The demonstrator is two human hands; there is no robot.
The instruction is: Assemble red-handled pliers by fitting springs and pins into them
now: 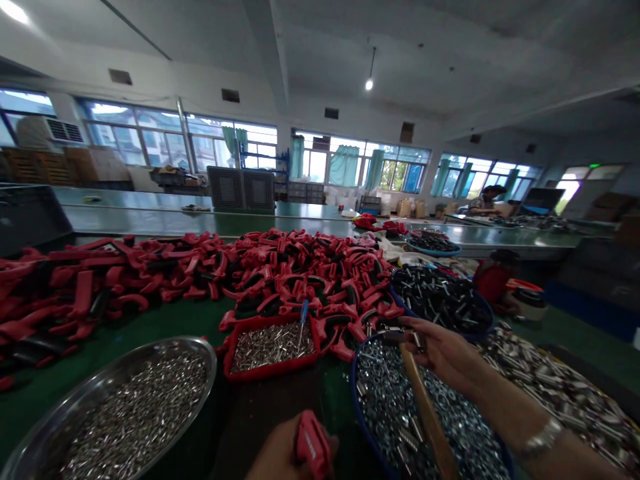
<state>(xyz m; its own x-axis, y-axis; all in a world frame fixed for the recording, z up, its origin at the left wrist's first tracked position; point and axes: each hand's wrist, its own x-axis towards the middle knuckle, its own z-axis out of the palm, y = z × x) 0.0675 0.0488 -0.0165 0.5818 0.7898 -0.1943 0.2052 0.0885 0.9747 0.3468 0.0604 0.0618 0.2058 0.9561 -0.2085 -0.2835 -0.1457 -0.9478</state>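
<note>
Green counter (120,327) heaped with red-and-black plastic handles (280,280). Your left grip (285,457) closes around one red handle (313,443); your right grip (440,353) curls on a wooden-handled tool (427,413) above a blue basin (358,400) of metal fittings.

Single head-worn view, from which we look forward and down, set near the front of the heap of red grips (200,280), facing across it, far windows (360,167) beyond it, ceiling (320,67) above it
</note>
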